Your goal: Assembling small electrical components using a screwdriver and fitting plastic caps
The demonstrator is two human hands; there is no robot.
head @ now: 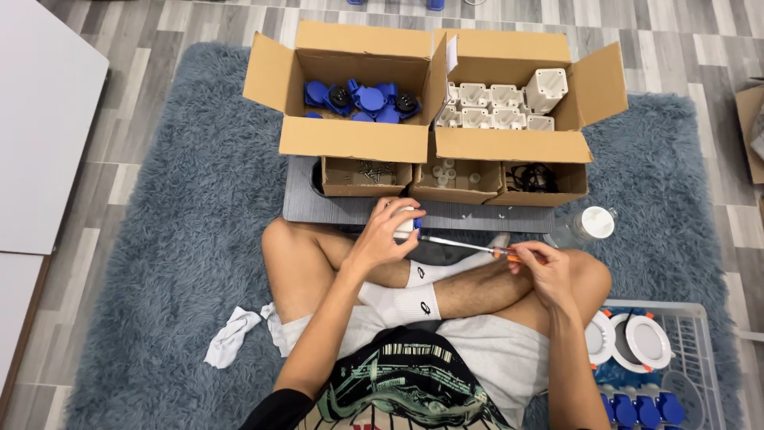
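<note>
Screwdriver meets socket over your lap

Your left hand (382, 237) clasps the white-and-blue socket (407, 226) steady above your crossed legs, while your right hand (543, 269) pinches the screwdriver (465, 246) handle, its tip lined up against the part.

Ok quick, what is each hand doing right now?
Left hand: closed around a white and blue plug part.
Right hand: closed on the screwdriver, its tip at the part.

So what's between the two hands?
Head view: only the screwdriver shaft spans from the right hand to the white part in the left hand.
</note>
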